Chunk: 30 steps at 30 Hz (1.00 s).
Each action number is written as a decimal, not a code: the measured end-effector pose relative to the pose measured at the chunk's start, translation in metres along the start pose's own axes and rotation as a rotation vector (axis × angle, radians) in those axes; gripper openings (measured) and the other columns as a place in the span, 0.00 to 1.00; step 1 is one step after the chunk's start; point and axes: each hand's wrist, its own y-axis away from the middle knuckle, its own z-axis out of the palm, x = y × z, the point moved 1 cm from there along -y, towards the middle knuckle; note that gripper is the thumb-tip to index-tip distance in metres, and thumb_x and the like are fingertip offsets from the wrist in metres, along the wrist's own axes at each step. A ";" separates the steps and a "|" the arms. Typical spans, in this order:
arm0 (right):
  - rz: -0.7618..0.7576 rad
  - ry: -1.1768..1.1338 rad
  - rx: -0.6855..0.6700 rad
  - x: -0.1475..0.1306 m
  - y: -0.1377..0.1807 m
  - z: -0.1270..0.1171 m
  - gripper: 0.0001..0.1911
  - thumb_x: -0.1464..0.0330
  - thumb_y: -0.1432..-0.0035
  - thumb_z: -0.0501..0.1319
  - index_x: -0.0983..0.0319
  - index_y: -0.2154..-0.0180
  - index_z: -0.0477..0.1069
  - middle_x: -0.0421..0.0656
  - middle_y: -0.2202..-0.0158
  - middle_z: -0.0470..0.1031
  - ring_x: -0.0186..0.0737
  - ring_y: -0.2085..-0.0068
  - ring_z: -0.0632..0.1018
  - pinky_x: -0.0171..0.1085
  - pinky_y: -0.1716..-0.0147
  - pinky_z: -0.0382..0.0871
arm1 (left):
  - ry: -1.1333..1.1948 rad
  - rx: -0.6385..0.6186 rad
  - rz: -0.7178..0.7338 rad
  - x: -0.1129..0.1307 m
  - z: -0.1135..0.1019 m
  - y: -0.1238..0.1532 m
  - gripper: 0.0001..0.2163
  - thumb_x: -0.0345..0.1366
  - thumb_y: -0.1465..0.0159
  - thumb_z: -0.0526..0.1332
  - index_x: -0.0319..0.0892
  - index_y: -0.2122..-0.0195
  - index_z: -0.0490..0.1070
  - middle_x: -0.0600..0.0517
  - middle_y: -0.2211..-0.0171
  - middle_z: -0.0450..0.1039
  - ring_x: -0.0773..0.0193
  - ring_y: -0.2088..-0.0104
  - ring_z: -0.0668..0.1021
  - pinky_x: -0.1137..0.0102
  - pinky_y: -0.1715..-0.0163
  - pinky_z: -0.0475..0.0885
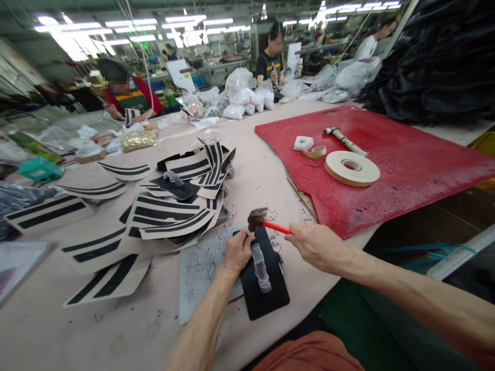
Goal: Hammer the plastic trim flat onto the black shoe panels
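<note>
My right hand [315,246] is closed around the red handle of a claw hammer [258,218]. The hammer's dark head is just above my left hand [238,251], whose fingers are pinched together at the top of a black panel [266,304]. What those fingers pinch is mostly hidden; a small pale bit shows under the hammer head. A handle wrapped in clear plastic [261,270] runs along the middle of the black panel. Part of the panel rests on a grey slab [197,273] strewn with dark scraps of thread.
Black-and-white striped panels [166,216] are heaped on the left. On a red board [410,170] at right lie a tape roll [351,169], a smaller tape ring [315,152] and another hammer [346,140]. Plastic bags [247,98] and co-workers are across the table.
</note>
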 end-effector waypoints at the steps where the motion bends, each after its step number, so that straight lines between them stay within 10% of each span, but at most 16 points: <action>1: 0.024 -0.028 0.030 0.006 -0.002 0.004 0.16 0.59 0.28 0.47 0.62 0.58 0.67 0.46 0.72 0.75 0.41 0.74 0.73 0.37 0.74 0.50 | 0.009 0.006 0.001 0.000 0.000 0.000 0.08 0.35 0.33 0.56 0.45 0.59 0.75 0.50 0.65 0.80 0.60 0.65 0.81 0.68 0.62 0.74; 9: 0.295 -0.138 0.017 0.044 -0.025 0.061 0.16 0.62 0.29 0.48 0.65 0.59 0.69 0.50 0.64 0.74 0.43 0.64 0.75 0.37 0.66 0.61 | 0.090 0.017 -0.019 0.000 -0.001 -0.001 0.08 0.35 0.33 0.57 0.45 0.59 0.75 0.50 0.61 0.81 0.60 0.61 0.82 0.66 0.56 0.75; 13: 0.123 -0.202 0.299 -0.002 -0.017 0.070 0.20 0.62 0.31 0.53 0.67 0.44 0.64 0.56 0.49 0.71 0.50 0.49 0.73 0.43 0.52 0.65 | 0.106 0.021 -0.043 0.002 -0.002 0.000 0.07 0.35 0.34 0.58 0.45 0.59 0.76 0.49 0.61 0.81 0.60 0.60 0.82 0.65 0.55 0.75; 18: 0.023 -0.411 0.058 -0.078 -0.013 0.081 0.21 0.58 0.36 0.57 0.64 0.47 0.66 0.51 0.54 0.75 0.48 0.55 0.77 0.41 0.56 0.68 | 0.206 0.054 -0.171 0.002 -0.002 -0.004 0.07 0.39 0.38 0.61 0.44 0.64 0.77 0.49 0.63 0.82 0.59 0.62 0.82 0.65 0.57 0.76; 22: 0.111 -0.426 0.014 -0.088 -0.018 0.096 0.14 0.65 0.35 0.52 0.64 0.54 0.70 0.51 0.60 0.77 0.47 0.59 0.79 0.41 0.59 0.67 | 0.511 0.404 -0.481 -0.004 -0.008 -0.019 0.15 0.47 0.35 0.58 0.39 0.66 0.74 0.47 0.70 0.79 0.60 0.69 0.82 0.65 0.65 0.79; 30: 0.298 -1.474 0.131 -0.056 -0.012 0.094 0.14 0.67 0.43 0.55 0.63 0.57 0.71 0.34 0.77 0.64 0.31 0.79 0.65 0.31 0.80 0.59 | 0.654 0.495 -0.427 0.012 -0.053 0.006 0.12 0.44 0.39 0.66 0.40 0.64 0.75 0.51 0.67 0.80 0.61 0.69 0.83 0.66 0.63 0.80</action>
